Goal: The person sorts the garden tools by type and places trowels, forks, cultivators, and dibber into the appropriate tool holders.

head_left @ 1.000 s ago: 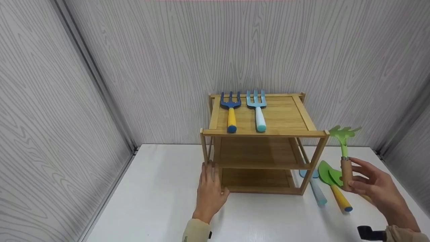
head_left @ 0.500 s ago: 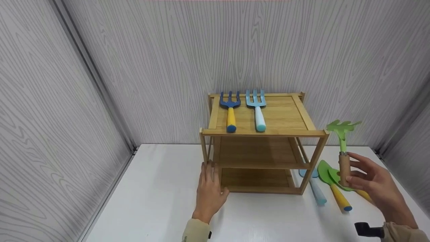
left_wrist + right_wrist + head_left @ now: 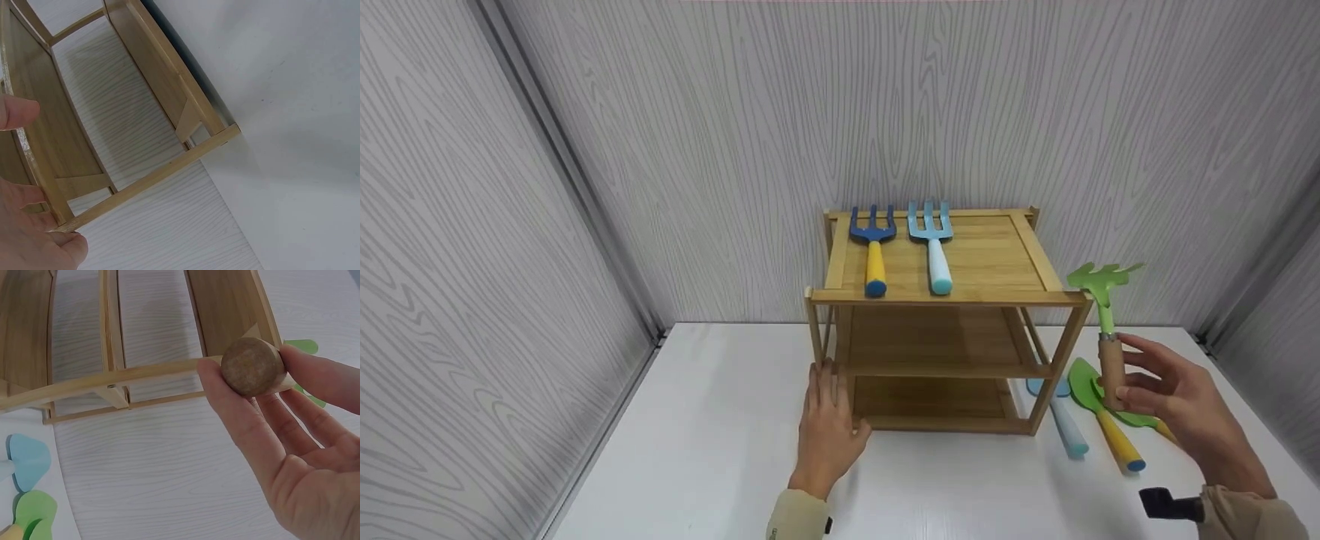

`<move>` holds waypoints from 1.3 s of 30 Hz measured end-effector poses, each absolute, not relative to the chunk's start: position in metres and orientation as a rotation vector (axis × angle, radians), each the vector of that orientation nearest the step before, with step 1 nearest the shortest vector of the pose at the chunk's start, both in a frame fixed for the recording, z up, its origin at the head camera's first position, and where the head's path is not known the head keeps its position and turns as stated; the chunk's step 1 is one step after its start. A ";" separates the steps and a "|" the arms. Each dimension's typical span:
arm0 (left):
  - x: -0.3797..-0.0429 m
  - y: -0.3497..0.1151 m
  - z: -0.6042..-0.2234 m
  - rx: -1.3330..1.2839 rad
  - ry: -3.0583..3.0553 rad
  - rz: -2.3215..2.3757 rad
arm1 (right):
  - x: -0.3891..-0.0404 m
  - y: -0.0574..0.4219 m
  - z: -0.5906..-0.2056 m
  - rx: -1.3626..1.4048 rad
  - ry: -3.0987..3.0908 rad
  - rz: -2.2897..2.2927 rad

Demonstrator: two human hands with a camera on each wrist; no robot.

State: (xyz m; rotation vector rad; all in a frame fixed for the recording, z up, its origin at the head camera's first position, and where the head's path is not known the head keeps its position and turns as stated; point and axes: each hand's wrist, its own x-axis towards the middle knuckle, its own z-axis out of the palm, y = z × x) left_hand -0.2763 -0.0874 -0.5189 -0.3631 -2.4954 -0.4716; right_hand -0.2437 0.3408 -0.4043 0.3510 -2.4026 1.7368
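My right hand [image 3: 1174, 394] pinches the wooden handle of a small green hand rake [image 3: 1102, 289] between thumb and fingers, tines up. The rake stands upright beside the right front corner of a three-tier wooden shelf rack [image 3: 990, 296]. Up close in the right wrist view, the round end of its handle [image 3: 251, 367] faces the camera. My left hand [image 3: 829, 435] holds the rack at its left front post, with fingertips around the post in the left wrist view. On the top shelf lie a dark blue hand fork [image 3: 875, 259] with a yellow handle and a light blue fork [image 3: 937, 262].
Right of the rack, a light blue tool [image 3: 1069, 427] and a green trowel [image 3: 1116, 439] with a yellow handle lie on the white table [image 3: 720, 390]. Another green tool [image 3: 1144, 420] is partly behind my right hand. Grey wood-patterned walls [image 3: 720, 150] enclose the table.
My right hand has moved up and left with the hand rake, bringing its tines over the rack's right front corner in the head view. The left hand has stayed in place.
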 end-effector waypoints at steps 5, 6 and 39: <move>-0.277 -0.087 -0.519 -0.365 -2.478 -0.454 | -0.246 0.337 -0.399 0.343 -2.460 1.689; -0.277 -0.087 -0.519 -0.365 -2.477 -0.453 | -0.246 0.336 -0.398 0.348 -2.456 1.698; -0.276 -0.087 -0.518 -0.339 -2.541 -0.464 | -0.256 0.305 -0.371 0.439 -2.491 1.723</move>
